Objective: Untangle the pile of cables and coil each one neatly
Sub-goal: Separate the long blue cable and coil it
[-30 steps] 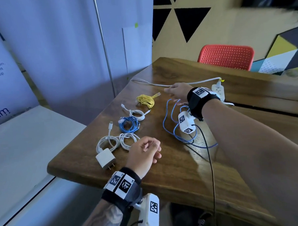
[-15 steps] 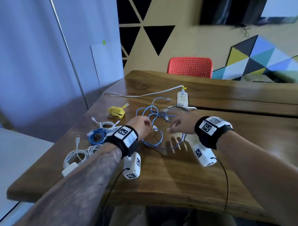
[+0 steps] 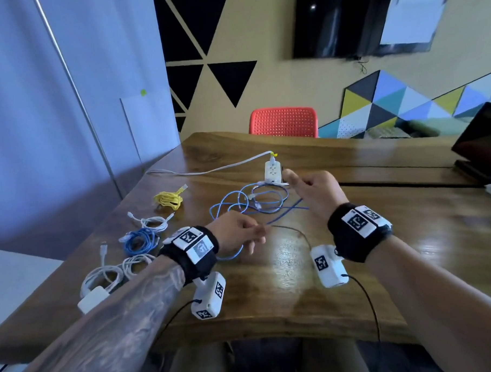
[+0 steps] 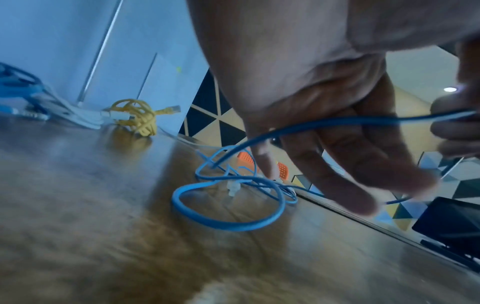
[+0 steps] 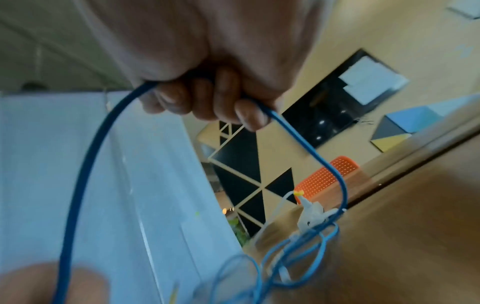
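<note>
Wooden table (image 3: 299,290) fills the lower frame, with a red chair (image 3: 283,123) behind it at centre. At mid-frame lies the loose blue cable (image 3: 228,203), looped and crossing itself beside a white power strip (image 3: 272,171). The right hand (image 3: 313,192) is clenched round a raised stretch of it; the left hand (image 3: 235,234) pinches the same stretch nearer the bottom.

A hard pull could cinch the crossed loops into a knot, or snag a plug and drag the strip.

Left of centre sit the coiled ones: yellow cable (image 3: 168,200), white cable (image 3: 153,221), dark blue coil (image 3: 138,241), and charger cable (image 3: 107,276).

No containers show; nothing is boxed.
</note>
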`<state>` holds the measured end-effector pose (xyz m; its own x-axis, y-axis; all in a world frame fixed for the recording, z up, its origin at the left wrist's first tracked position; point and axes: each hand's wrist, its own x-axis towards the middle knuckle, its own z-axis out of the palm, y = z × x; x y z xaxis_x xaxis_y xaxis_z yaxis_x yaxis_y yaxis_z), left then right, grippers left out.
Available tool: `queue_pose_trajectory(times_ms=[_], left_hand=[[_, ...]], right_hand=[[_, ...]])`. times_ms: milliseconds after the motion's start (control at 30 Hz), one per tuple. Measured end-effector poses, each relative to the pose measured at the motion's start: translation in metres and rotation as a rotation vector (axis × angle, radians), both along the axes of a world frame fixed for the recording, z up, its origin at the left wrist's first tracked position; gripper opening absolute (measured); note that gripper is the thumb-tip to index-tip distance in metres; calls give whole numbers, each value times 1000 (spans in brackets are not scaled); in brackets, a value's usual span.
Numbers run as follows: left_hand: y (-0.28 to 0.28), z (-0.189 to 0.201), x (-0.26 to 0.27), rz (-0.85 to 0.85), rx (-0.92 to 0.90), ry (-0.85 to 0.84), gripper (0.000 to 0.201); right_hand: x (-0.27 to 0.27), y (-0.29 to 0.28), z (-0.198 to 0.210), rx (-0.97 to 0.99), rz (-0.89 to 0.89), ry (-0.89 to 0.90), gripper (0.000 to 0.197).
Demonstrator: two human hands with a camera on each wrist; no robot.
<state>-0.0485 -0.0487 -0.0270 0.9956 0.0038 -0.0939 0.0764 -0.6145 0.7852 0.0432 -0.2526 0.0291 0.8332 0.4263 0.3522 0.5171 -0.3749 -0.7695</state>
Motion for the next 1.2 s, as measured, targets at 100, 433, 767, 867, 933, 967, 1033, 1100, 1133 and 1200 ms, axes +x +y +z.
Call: queue_pose_trajectory(times_ms=[100, 433, 767, 867, 933, 967, 1033, 1100, 1133, 1200], left_hand=[[15, 7, -6, 95, 212, -137, 29], [59, 36, 4, 441, 750, -424, 17], [58, 64, 28, 524, 181, -545, 16], [49, 85, 30, 428, 164, -585, 18], [38, 103, 26, 417, 144, -644, 20], [30, 113, 22, 408, 137, -685, 20], [17, 131, 20, 374, 162, -766, 27], [4, 145, 16, 343, 260, -794, 36], [-1, 150, 16, 326, 317, -796, 40], [-12, 156, 15, 261, 405, -817, 48]], right_hand=[[6, -20, 20, 208, -164, -1, 61], [-6, -56, 48, 212, -205, -114, 61], [-12, -76, 55, 208, -193, -151, 61], [-1, -79, 42, 61, -236, -152, 65], [6, -81, 35, -4, -258, -113, 59], [7, -80, 34, -20, -249, -85, 56], [4, -74, 37, -21, -200, -59, 52], [-10, -61, 49, 16, -127, -84, 54], [-19, -53, 57, 61, -71, -82, 56], [-39, -35, 75, 164, 86, 27, 56]])
